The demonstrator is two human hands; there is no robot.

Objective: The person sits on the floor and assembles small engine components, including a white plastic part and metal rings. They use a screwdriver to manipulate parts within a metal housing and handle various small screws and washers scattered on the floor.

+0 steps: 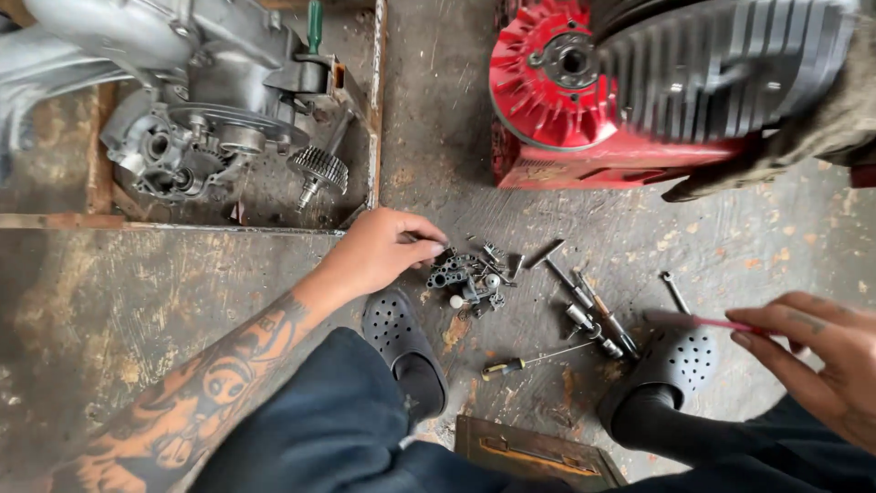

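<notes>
Left hand [383, 251], tattooed along its forearm, is stretched out over the concrete floor [182, 301], fingers curled down and pinched together at the edge of a pile of small metal parts [470, 278]; whether a piece is already pinched cannot be told. The pile lies at about three o'clock from that hand, just beside the fingertips, far nearer to it than to the other hand. At eleven o'clock from the hand, a wooden tray [370, 119] holds a grey engine case [192, 91] and a loose gear shaft [319, 172]. Right of the pile, long bolts and tools [589, 310] are scattered, their long axes running roughly from ten to four o'clock, and a yellow-handled screwdriver [525, 362] lies between the two black clogs [401, 342]. At one o'clock stands a red engine fan [547, 82]. Right hand [821, 356] is closed on a thin red-handled tool [707, 321], pointed toward nine o'clock.
</notes>
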